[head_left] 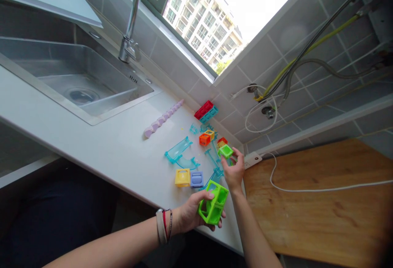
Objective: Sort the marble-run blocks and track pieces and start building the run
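Observation:
My left hand (195, 210) is wrapped round a bright green block (215, 202) made of open-framed cubes joined together, held above the counter's front edge. Farther back, my right hand (233, 170) grips a single green cube block (226, 151) between thumb and fingers. Beside my left hand, a yellow cube (182, 177) and a purple-blue cube (197, 179) sit side by side. Clear blue track pieces (179, 150) lie behind them, and more lie partly hidden by my right hand. Orange and yellow cubes (205, 139) stand just left of the right hand's cube.
A lilac twisted strip (162, 120) lies on the white counter (129, 149). Red and blue joined blocks (205, 111) stand near the tiled wall. A steel sink (92, 114) with a tap (126, 49) is at left. Right of the counter are a wooden board (322, 202), a power strip (253, 160) and a white cable.

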Demonstrator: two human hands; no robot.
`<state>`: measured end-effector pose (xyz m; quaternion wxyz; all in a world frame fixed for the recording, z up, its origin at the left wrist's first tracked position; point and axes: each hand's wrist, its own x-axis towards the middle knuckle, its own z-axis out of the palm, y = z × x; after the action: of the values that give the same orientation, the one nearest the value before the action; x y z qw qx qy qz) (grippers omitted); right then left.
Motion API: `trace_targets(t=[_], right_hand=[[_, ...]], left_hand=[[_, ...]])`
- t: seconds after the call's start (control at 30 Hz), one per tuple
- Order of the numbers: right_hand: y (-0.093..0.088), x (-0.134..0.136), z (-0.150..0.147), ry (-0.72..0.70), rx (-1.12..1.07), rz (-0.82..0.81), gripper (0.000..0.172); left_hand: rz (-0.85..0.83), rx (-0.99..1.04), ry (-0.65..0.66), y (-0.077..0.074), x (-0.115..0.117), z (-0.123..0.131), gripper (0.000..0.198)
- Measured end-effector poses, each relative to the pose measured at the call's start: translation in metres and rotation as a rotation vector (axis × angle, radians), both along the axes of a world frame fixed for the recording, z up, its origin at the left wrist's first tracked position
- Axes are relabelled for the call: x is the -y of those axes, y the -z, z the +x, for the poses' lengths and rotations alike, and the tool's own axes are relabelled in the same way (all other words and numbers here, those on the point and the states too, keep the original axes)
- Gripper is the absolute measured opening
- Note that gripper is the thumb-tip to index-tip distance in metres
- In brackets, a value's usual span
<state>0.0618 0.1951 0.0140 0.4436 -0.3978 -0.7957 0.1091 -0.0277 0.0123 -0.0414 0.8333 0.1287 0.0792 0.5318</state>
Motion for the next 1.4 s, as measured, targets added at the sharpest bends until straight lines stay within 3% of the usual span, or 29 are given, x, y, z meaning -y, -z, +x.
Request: trace_targets(t=[0.13, 0.27, 0.47, 0.6, 0.9, 1.13, 1.4], right_hand=[[0.001, 0.061, 0.046, 0.025, -0.310, -0.282, 0.057], [0.001, 0.123, 0.093, 0.054, -0.539, -0.524, 0.050], [-0.010, 0.179, 0.119, 0.098, -0.530, -0.644, 0.045], [-0.012, 0.185, 0.112, 0.084, -0.430, -0.646, 0.047], [-0.011, 0.173, 0.090, 0.068, -0.304, -0.668, 0.044], [-0.015, 0.172, 0.085, 0.082, -0.280, -0.667, 0.043], [-0.016, 0.178, 0.084, 0.075, -0.285, -0.706, 0.048]], left_hand=[[-0.005, -0.030, -0.018, -0.003, -0.001, -0.001, 0.049], [-0.005, -0.061, -0.037, -0.007, 0.001, -0.002, 0.049], [-0.072, -0.177, -0.118, -0.016, 0.001, -0.002, 0.040], [-0.137, -0.179, -0.137, -0.019, 0.000, 0.001, 0.036], [-0.120, -0.253, -0.217, -0.018, -0.002, 0.003, 0.041], [-0.115, -0.290, -0.239, -0.016, -0.006, 0.005, 0.041], [-0.045, -0.356, -0.348, -0.009, -0.010, 0.011, 0.051]])
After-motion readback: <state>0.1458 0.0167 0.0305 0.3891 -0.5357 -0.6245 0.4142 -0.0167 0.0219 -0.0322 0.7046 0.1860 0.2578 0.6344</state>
